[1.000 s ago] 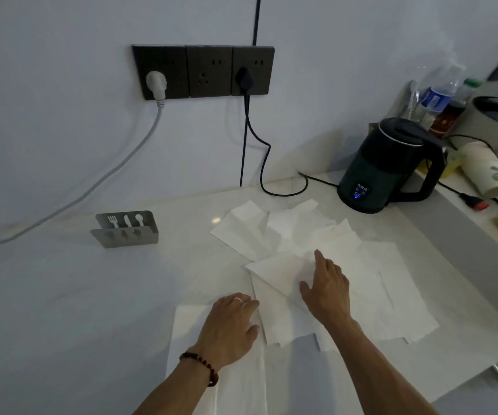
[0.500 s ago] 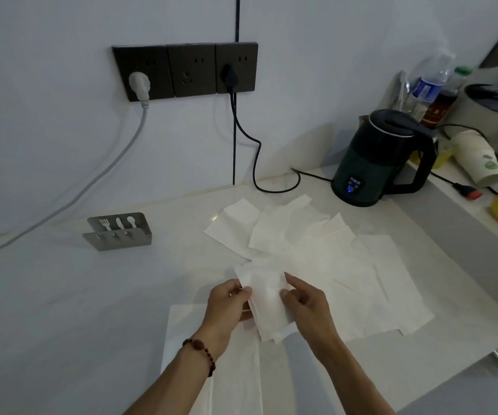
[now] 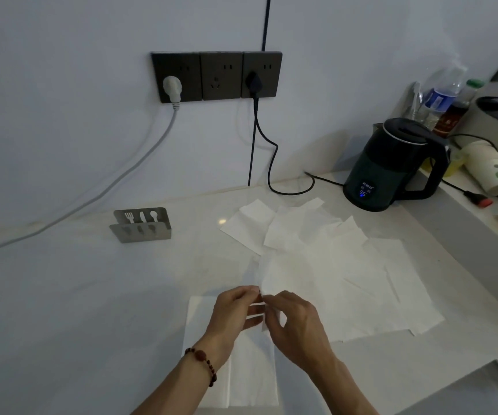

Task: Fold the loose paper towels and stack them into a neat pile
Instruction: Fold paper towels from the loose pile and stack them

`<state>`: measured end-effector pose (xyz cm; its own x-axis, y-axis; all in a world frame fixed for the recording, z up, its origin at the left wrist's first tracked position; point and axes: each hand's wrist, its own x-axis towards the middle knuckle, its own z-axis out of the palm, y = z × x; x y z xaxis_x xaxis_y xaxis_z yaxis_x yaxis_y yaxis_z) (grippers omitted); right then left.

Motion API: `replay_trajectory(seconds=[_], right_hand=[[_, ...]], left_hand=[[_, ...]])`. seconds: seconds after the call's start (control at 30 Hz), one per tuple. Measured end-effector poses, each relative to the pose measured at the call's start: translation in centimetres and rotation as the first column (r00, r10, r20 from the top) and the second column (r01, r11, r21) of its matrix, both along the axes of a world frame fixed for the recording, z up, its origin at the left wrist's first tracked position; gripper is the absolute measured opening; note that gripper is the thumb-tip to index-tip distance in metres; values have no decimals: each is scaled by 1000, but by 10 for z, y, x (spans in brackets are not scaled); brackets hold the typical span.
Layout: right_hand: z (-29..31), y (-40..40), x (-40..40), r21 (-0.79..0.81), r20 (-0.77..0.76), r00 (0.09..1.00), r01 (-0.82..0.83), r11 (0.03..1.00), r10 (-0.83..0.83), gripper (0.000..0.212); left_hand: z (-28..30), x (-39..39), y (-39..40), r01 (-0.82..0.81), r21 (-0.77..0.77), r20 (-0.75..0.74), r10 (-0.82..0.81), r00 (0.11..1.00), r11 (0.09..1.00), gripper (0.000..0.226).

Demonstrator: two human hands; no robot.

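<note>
A spread of loose white paper towels (image 3: pixel 331 259) lies overlapping on the pale counter (image 3: pixel 77 295), right of centre. My left hand (image 3: pixel 235 310) and my right hand (image 3: pixel 292 322) meet just in front of that spread, both pinching one white paper towel (image 3: pixel 280 274) by its near corner. The sheet rises from my fingers toward the spread. Beneath my wrists lies a folded paper towel pile (image 3: pixel 250 375), flat near the counter's front edge. A beaded bracelet circles my left wrist.
A dark electric kettle (image 3: pixel 391 166) stands at the back right, its black cable (image 3: pixel 274 163) running to the wall sockets (image 3: pixel 216 76). A metal cutlery holder (image 3: pixel 141 224) sits at the back left. Bottles (image 3: pixel 442 94), a paper cup (image 3: pixel 490 172) and an appliance crowd the right ledge.
My right hand was flat on the spread and my left on the folded pile; both then lifted one sheet. My hands have now come together at its near corner.
</note>
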<state>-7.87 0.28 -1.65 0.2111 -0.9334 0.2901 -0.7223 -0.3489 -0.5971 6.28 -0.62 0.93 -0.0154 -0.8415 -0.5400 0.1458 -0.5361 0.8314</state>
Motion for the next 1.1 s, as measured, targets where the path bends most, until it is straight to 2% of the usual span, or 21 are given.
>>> replay_trajectory(seconds=[0.17, 0.37, 0.67, 0.77, 0.9, 1.1], right_hand=[[2, 7, 10, 90, 140, 990, 1, 996, -14, 17], [1, 9, 14, 107, 105, 994, -17, 994, 6, 16], [3, 15, 15, 187, 100, 994, -69, 980, 51, 17], [7, 16, 16, 301, 265, 960, 1, 953, -85, 9], [13, 15, 18, 467, 431, 857, 56, 882, -282, 11], [13, 12, 23, 611, 409, 849, 19, 791, -336, 10]], left_hand=[[-2, 13, 6, -41, -7, 5, 41, 999, 999, 14], [-3, 20, 9, -35, -1, -39, 35, 999, 999, 12], [-11, 23, 10, -48, -8, 40, 48, 998, 999, 16], [-12, 24, 11, -66, 0, -21, 66, 998, 998, 15], [-11, 26, 12, -68, -8, -65, 67, 996, 998, 16], [-10, 30, 15, -28, -83, 12, 29, 1000, 996, 16]])
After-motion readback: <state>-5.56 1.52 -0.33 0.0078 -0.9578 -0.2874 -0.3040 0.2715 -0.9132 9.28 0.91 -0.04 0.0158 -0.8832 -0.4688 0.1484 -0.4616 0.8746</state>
